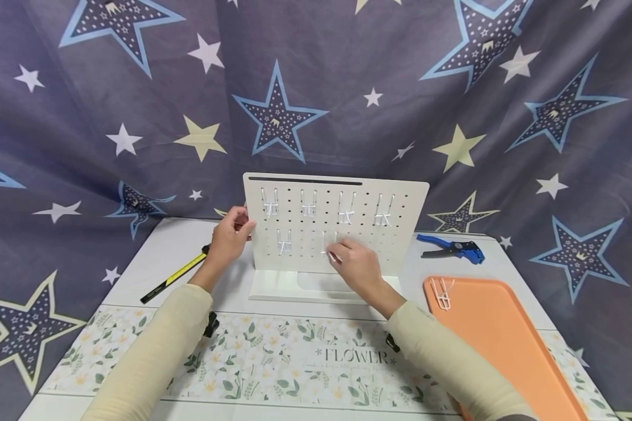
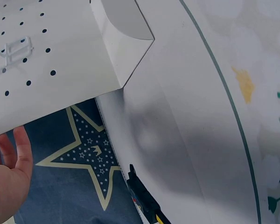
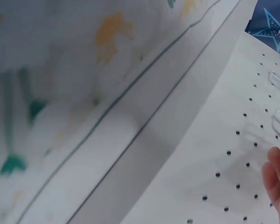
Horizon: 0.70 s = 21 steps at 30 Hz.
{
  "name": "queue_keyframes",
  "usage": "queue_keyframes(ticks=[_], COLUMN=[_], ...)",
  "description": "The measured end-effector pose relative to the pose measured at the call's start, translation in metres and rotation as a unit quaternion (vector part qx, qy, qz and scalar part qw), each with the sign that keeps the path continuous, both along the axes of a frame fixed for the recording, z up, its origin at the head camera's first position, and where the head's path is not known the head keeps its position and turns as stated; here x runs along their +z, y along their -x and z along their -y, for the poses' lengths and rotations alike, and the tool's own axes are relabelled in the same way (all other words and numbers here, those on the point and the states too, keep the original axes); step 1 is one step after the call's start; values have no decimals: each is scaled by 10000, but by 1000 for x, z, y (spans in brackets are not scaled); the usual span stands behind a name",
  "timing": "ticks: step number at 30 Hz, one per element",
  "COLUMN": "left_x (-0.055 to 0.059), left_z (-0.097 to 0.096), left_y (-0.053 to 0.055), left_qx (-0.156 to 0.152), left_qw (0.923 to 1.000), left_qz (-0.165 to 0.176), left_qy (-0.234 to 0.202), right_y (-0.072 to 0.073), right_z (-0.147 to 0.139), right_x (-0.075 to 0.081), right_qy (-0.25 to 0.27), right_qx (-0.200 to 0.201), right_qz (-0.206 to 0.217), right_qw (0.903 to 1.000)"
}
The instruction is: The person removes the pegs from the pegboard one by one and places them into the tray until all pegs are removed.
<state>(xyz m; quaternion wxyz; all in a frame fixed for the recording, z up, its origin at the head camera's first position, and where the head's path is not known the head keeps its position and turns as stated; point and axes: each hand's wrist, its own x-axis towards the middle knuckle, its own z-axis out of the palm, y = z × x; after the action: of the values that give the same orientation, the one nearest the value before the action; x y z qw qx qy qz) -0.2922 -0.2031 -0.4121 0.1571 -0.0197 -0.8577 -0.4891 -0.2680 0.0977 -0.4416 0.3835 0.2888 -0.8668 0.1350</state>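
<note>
A white pegboard (image 1: 308,231) stands upright on its base, with several white wire hooks (image 1: 346,215) along its upper row and another hook (image 1: 284,244) lower left. My left hand (image 1: 229,237) grips the board's left edge; in the left wrist view, the fingers of the left hand (image 2: 11,172) show at that edge, and the thumb is hidden. Low on the board, right of middle, my right hand (image 1: 359,268) pinches a white wire hook (image 1: 325,241) against the perforated face. The right wrist view catches only part of that hand (image 3: 277,175), beside the hook (image 3: 278,125).
An orange tray (image 1: 490,333) lies at the right with a white wire hook (image 1: 443,294) on it. Behind it sits a blue-and-black plier-like tool (image 1: 455,249). A long black-and-yellow tool (image 1: 181,271) lies at left. Black clips (image 1: 210,324) sit by the flowered mat (image 1: 274,362).
</note>
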Motion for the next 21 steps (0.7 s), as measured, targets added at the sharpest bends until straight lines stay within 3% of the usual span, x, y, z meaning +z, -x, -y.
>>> queue_keyframes(ticks=[13,21], left_x=[1,-2], left_z=[-1,0], left_y=[1,3], left_qx=[30,-18], left_qw=[9999,10000], left_qz=[99,26], left_qy=[-54,-20], right_y=[-21,-29], right_z=[-55,-101], right_x=[21,31], right_qy=[-131,-132], right_qx=[-138,-199], right_qz=[1025,2107], right_qw=[9946,9773])
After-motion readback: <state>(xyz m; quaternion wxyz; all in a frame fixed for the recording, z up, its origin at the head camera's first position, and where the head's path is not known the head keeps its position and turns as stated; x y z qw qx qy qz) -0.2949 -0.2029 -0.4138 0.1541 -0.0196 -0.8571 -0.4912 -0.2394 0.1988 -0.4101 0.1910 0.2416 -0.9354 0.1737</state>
